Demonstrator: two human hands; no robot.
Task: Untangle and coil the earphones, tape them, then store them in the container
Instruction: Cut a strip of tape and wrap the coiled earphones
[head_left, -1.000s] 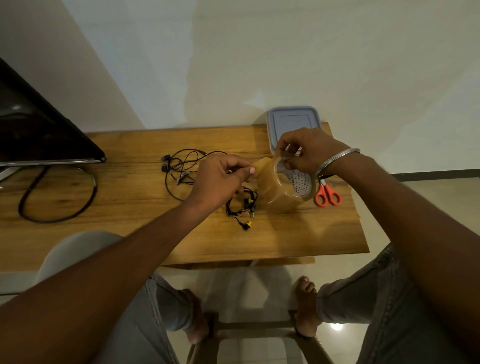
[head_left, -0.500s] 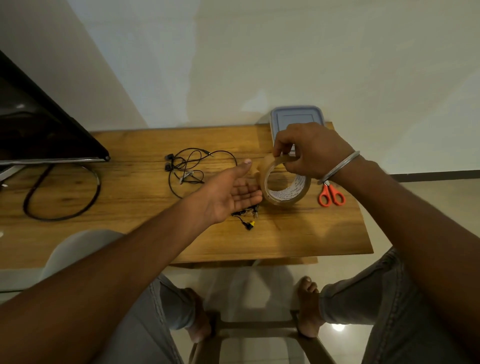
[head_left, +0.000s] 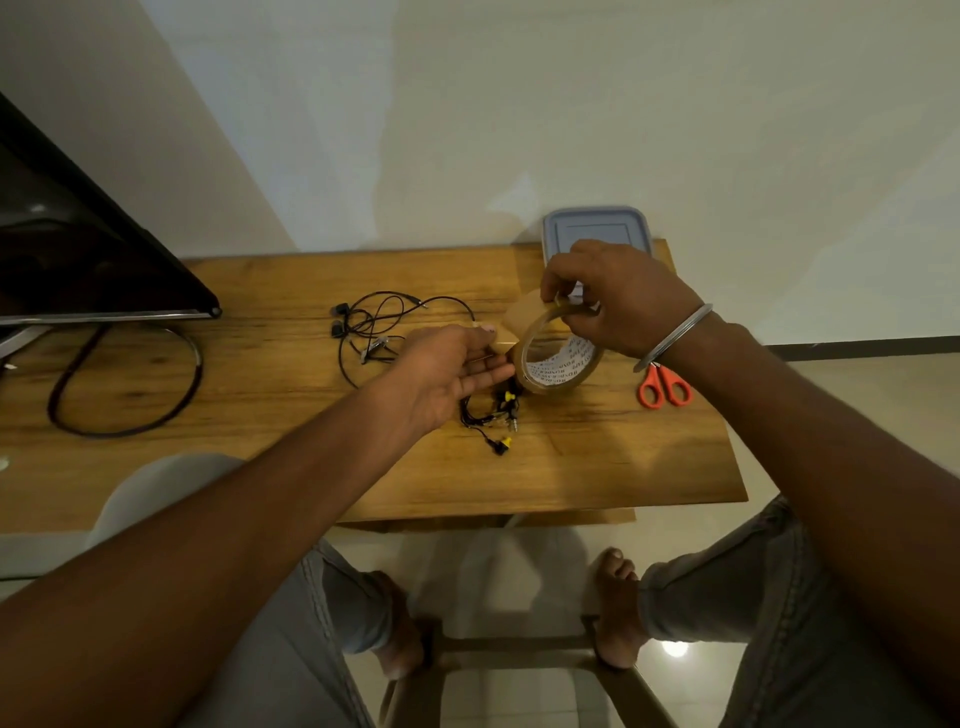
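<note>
Head view, taping step I think: my right hand (head_left: 618, 306) pinches the tape roll (head_left: 566, 364), and my left hand (head_left: 447, 374) (fingers nearly straight) must next pull its free end (head_left: 514, 319).

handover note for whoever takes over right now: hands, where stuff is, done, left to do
Right hand grips the brown tape roll by its top.
Left hand open, fingers at the roll's loose end.
Yellow-tipped earphones lie bundled on the wooden table, untaped.
Black earphones lie loose farther left.
Orange scissors to the right; lidded container closed at the far edge.
Left: cut tape, bind, coil the black pair, store both.
</note>
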